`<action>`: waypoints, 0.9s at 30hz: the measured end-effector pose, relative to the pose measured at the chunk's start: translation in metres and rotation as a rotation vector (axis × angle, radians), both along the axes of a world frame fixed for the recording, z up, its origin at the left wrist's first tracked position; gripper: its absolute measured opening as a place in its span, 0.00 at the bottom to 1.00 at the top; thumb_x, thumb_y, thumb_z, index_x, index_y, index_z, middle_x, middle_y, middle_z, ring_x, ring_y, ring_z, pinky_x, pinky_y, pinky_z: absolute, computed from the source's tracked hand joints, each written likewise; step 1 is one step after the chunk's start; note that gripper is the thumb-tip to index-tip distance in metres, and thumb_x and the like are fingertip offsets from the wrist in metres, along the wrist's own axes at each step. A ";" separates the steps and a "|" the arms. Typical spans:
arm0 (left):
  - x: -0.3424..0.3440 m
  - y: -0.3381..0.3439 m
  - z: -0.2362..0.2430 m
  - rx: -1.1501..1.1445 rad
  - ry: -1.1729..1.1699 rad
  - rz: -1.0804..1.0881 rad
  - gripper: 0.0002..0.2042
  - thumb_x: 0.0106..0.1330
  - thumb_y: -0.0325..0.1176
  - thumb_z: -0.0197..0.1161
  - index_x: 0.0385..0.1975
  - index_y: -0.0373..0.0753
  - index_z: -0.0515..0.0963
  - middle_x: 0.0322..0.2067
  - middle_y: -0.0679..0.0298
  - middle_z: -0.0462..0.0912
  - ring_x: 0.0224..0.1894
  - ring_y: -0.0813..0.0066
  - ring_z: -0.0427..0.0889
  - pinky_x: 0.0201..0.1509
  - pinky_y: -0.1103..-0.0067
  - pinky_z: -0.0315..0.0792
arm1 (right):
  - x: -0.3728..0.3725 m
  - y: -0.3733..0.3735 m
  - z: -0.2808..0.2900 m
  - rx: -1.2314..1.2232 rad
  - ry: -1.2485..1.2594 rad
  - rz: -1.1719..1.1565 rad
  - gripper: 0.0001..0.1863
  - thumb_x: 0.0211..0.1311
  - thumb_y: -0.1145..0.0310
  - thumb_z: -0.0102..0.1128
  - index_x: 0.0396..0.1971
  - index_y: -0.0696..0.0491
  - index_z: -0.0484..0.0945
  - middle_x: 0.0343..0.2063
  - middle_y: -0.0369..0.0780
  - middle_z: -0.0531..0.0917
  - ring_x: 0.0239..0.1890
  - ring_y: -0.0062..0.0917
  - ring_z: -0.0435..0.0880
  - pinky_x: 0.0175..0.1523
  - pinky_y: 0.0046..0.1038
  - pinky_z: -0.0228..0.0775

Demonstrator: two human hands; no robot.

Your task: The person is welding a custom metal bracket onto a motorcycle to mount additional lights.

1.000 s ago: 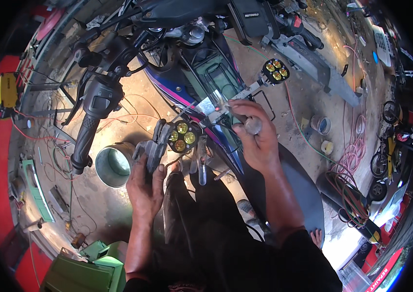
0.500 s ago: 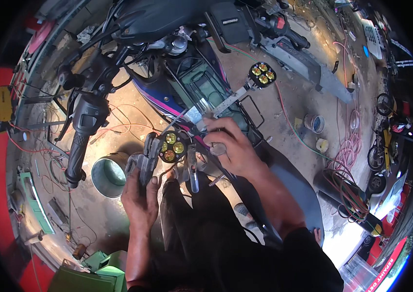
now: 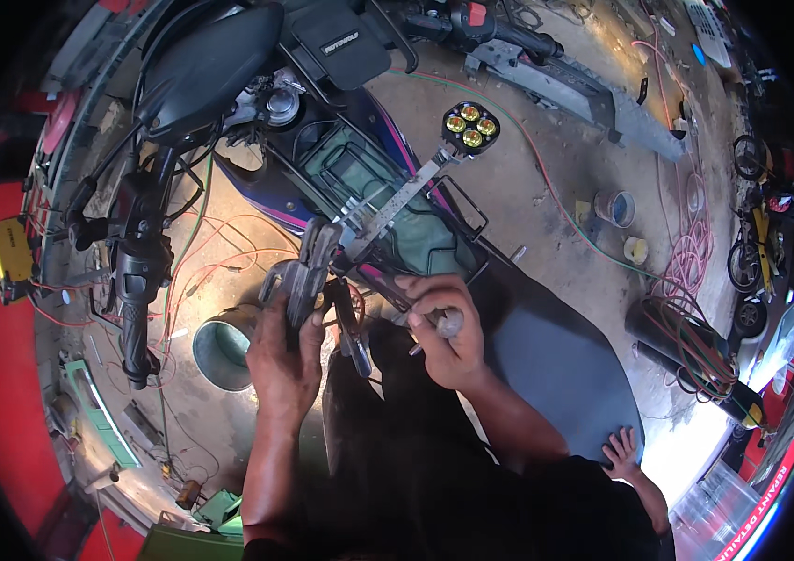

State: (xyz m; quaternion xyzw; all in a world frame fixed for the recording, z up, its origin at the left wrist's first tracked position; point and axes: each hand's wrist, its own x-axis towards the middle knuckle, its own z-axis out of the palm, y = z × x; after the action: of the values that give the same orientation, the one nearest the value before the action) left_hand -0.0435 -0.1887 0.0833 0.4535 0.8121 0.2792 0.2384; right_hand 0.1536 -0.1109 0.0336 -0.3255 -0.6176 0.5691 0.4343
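My left hand (image 3: 287, 351) is closed round a dark grey ribbed piece (image 3: 311, 266) with a curved arm. Its exact kind is unclear. It stands upright close to the lower end of a metal bracket bar (image 3: 397, 210). On the bar's far end sits a black spotlight (image 3: 471, 127) with yellow lenses. My right hand (image 3: 448, 341) is a little to the right, fingers curled round something with a pale rounded end (image 3: 450, 323); the rest is hidden in the grip. Below the bar, the motorcycle's green inner frame area (image 3: 420, 238) shows.
The motorcycle's dark seat (image 3: 561, 365) stretches right, with another person's hand (image 3: 621, 451) resting on it. Handlebar controls (image 3: 140, 266) stand left. A bucket (image 3: 224, 351) sits on the floor by my left forearm. Hoses (image 3: 687, 271) lie coiled at right; a yellow box (image 3: 12, 260) is far left.
My left hand has turned and moved right and up; the yellow lenses beside it no longer show. My right hand has drawn down from the bracket. Another person's hand shows more fully on the seat.
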 end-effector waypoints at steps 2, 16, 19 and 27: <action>0.004 0.022 -0.007 -0.001 0.004 -0.047 0.22 0.69 0.37 0.65 0.57 0.29 0.73 0.41 0.42 0.83 0.42 0.44 0.84 0.46 0.63 0.78 | 0.011 -0.026 -0.008 -0.083 0.027 -0.039 0.10 0.63 0.86 0.53 0.40 0.56 0.71 0.41 0.42 0.74 0.50 0.30 0.79 0.61 0.35 0.70; 0.006 0.017 0.000 -0.042 -0.055 0.138 0.22 0.70 0.37 0.64 0.58 0.29 0.73 0.36 0.48 0.84 0.37 0.55 0.86 0.41 0.67 0.77 | 0.035 0.128 0.051 0.115 -0.252 -0.095 0.18 0.60 0.78 0.68 0.50 0.58 0.77 0.50 0.43 0.79 0.49 0.26 0.80 0.55 0.27 0.73; 0.004 0.014 0.004 0.006 -0.129 0.163 0.21 0.72 0.34 0.62 0.58 0.27 0.72 0.42 0.48 0.84 0.43 0.65 0.84 0.48 0.71 0.76 | 0.016 0.150 0.034 0.111 -0.218 -0.086 0.20 0.56 0.83 0.69 0.49 0.56 0.79 0.45 0.40 0.80 0.48 0.24 0.81 0.56 0.26 0.72; 0.000 0.008 -0.004 0.039 -0.150 0.185 0.23 0.71 0.34 0.62 0.59 0.25 0.71 0.46 0.46 0.83 0.47 0.63 0.83 0.53 0.72 0.74 | -0.005 0.149 -0.009 0.264 -0.308 -0.004 0.16 0.55 0.82 0.69 0.44 0.59 0.77 0.43 0.44 0.77 0.49 0.32 0.82 0.56 0.31 0.74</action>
State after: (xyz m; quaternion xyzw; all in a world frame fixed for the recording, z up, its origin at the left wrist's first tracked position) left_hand -0.0436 -0.1810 0.0790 0.3592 0.8248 0.3489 0.2627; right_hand 0.1489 0.0380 0.0244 -0.3501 -0.7454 0.4257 0.3749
